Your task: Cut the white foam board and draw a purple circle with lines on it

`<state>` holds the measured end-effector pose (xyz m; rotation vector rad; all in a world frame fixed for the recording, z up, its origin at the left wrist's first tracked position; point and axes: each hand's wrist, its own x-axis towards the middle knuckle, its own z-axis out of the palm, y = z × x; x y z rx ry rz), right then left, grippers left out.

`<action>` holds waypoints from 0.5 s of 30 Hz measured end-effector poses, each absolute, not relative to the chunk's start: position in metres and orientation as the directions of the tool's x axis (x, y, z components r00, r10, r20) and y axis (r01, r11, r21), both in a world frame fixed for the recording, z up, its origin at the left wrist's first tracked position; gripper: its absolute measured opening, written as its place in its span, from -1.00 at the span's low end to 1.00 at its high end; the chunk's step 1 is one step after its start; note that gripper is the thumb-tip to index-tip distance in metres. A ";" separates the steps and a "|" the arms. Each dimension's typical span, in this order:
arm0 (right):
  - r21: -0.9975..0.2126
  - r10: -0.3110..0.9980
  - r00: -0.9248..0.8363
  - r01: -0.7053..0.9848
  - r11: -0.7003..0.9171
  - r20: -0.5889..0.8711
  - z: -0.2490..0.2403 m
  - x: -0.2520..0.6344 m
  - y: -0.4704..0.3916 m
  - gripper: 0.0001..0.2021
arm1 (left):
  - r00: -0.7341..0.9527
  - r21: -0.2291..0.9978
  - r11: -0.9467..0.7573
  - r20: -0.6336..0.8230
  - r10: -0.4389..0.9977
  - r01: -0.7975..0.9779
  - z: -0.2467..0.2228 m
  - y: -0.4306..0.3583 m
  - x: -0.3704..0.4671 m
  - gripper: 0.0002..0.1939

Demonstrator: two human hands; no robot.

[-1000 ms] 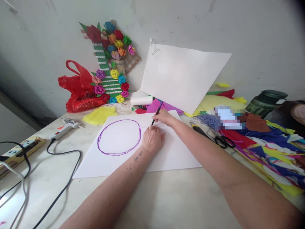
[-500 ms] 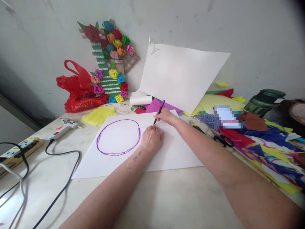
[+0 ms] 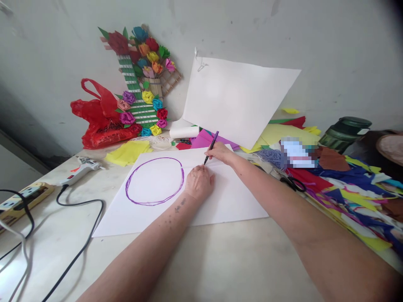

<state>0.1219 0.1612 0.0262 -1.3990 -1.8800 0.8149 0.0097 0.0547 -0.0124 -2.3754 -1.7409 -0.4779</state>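
Note:
On the table lies a large white sheet of paper (image 3: 126,218) bearing a purple hand-drawn circle (image 3: 126,191) on its left part. My right hand (image 3: 220,154) grips a dark marker pen (image 3: 214,139) with a purple end, tilted with its tip down. That tip is close to the fingers of my left hand (image 3: 199,181); whether it touches the paper I cannot tell. Just right of the circle, my left hand rests palm down on the sheet, thumb apart. Its fingertips are partly hidden from this angle.
A glue gun (image 3: 82,171) and a power strip (image 3: 27,200) with cables lie left. Behind stand a red plastic bag (image 3: 99,113), a paper-flower guitar (image 3: 129,79) and a leaning white sheet (image 3: 239,96). Right are scissors (image 3: 294,183), coloured scraps (image 3: 355,205) and a dark green container (image 3: 346,134).
The view has shifted slightly, so everything sits a little further left. Both hands keep nearly the same places on the sheet, and the marker pen stays in my right hand.

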 end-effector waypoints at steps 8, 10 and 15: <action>-0.788 0.976 -0.186 0.581 0.203 0.115 0.028 0.134 0.159 -0.89 | 0.283 0.016 -0.305 0.332 0.900 0.952 -0.010 0.054 0.011 -0.58; -0.800 0.977 -0.184 0.567 0.197 0.110 0.026 0.139 0.162 -0.91 | 0.282 0.012 -0.301 0.322 0.904 0.954 -0.009 0.053 0.011 -0.58; -0.797 0.973 -0.196 0.564 0.215 0.124 0.023 0.149 0.167 -0.92 | 0.281 0.024 -0.306 0.331 0.901 0.952 -0.010 0.053 0.011 -0.58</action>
